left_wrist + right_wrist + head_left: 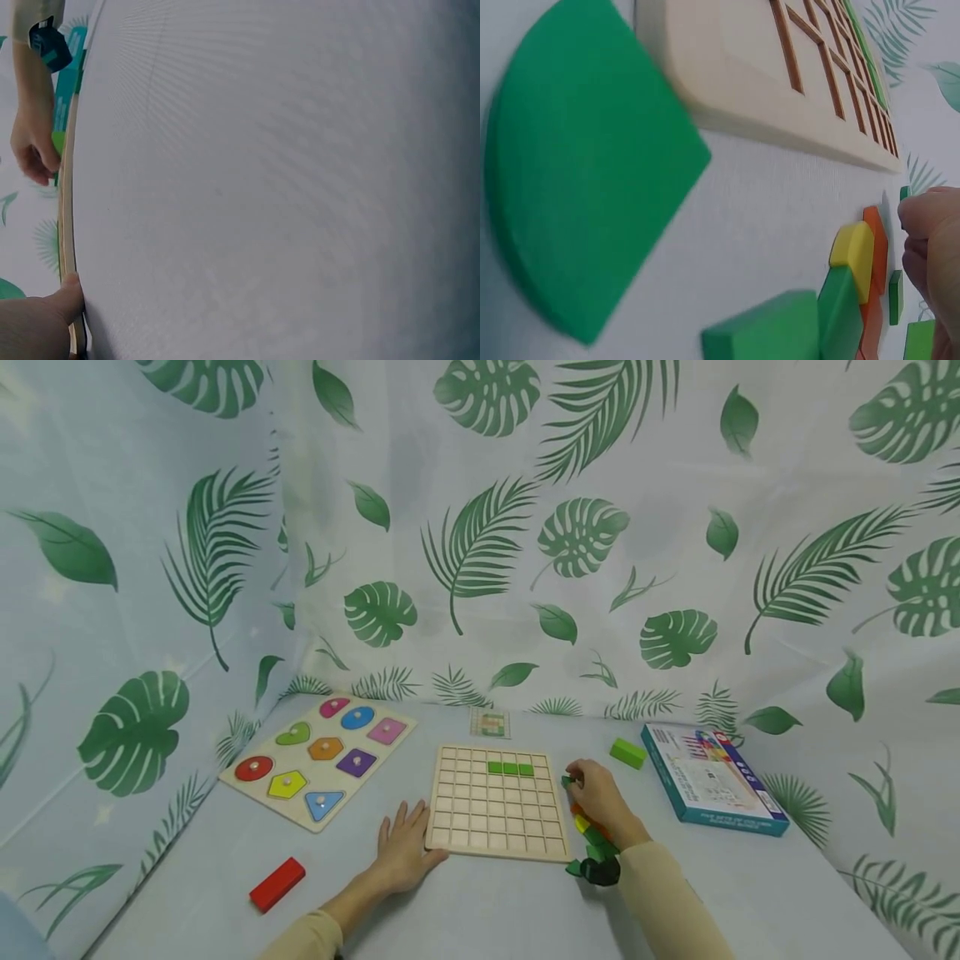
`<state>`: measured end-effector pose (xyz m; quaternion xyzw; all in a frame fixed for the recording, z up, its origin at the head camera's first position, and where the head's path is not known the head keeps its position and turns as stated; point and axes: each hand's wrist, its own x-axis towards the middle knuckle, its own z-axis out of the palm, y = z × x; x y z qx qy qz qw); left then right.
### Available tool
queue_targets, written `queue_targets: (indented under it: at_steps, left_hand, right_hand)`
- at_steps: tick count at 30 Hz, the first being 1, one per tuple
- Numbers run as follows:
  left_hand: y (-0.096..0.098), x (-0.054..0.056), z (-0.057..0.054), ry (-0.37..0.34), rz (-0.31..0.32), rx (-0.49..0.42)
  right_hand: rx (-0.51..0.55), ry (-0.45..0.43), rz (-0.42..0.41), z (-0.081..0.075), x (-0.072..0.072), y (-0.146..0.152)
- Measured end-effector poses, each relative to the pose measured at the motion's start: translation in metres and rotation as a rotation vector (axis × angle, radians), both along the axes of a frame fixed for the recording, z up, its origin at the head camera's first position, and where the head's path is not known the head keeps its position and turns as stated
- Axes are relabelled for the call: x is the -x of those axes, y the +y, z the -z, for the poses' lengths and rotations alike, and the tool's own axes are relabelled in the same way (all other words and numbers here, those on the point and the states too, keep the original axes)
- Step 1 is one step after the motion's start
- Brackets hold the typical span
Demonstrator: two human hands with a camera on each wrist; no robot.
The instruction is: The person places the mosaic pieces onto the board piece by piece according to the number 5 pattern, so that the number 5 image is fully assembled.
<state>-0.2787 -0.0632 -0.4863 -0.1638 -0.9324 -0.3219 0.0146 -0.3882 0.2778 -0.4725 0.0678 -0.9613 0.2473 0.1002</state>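
Observation:
A wooden grid board (495, 819) lies flat, with three light green squares (511, 769) side by side in one of its upper rows. Just off the board's right edge, my right hand (600, 800) pinches a small dark green piece (904, 193) between thumb and fingertips. My left hand (405, 850) rests on the table against the lower left corner, its thumb (69, 298) touching the board's edge. Under and beside the right hand are loose pieces: a yellow one (853, 251), orange ones (877, 244) and a green quarter-round (592, 165). The right forearm hides part of this group.
A peg puzzle (305, 754) with coloured shapes lies back left, and a red block (277, 884) front left. Behind the board is a small pattern card (491, 723). A light green block (627, 753) and a flat box (712, 781) lie on the right.

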Motion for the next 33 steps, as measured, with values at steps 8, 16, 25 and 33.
queue_targets:
  at_steps: [8,16,25,33]
  left_hand:
    - [-0.001,0.001,0.000,0.002,0.000,0.001]
    - [-0.002,0.004,0.002,-0.011,-0.005,0.005]
    - [-0.002,0.002,0.004,0.006,-0.007,0.012]
    - [-0.003,0.003,0.003,0.008,0.003,0.010]
  right_hand:
    - [0.031,0.111,-0.074,-0.001,0.006,-0.015]
    - [0.116,0.132,-0.204,0.001,0.006,-0.044]
    - [0.129,0.200,-0.241,0.003,0.013,-0.060]
    - [0.135,0.156,-0.223,0.002,0.015,-0.071]
